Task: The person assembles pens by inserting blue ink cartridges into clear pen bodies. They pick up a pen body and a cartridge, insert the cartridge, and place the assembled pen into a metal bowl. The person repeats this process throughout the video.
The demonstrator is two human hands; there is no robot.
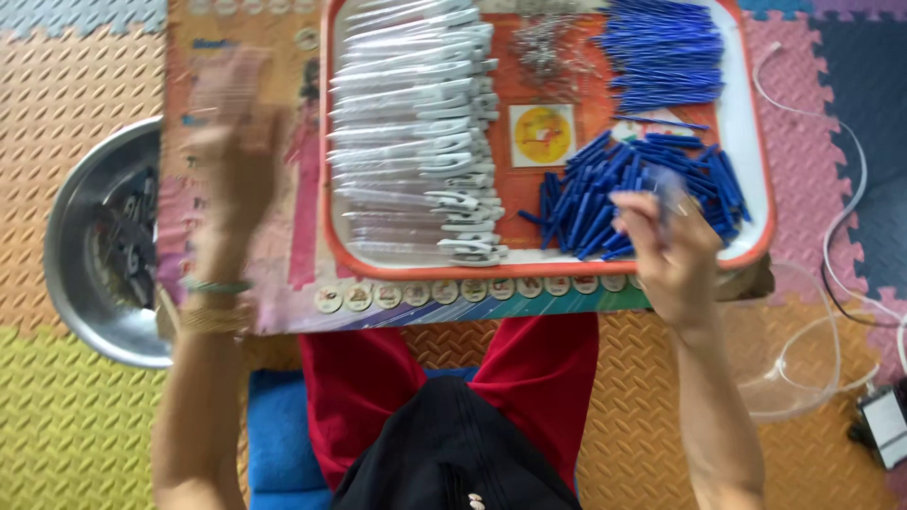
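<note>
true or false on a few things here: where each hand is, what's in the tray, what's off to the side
1. The right hand is at the pile of short blue parts in the tray. True.
2. The left hand rests inside the tray. False: it is blurred, raised over the board left of the tray.
3. The white clear barrels fill the tray's left side. True.
4. The metal bowl sits right of the tray. False: it is on the left, on the floor mat.
5. The long blue refills lie at the tray's near edge. False: they are at the far right corner.
</note>
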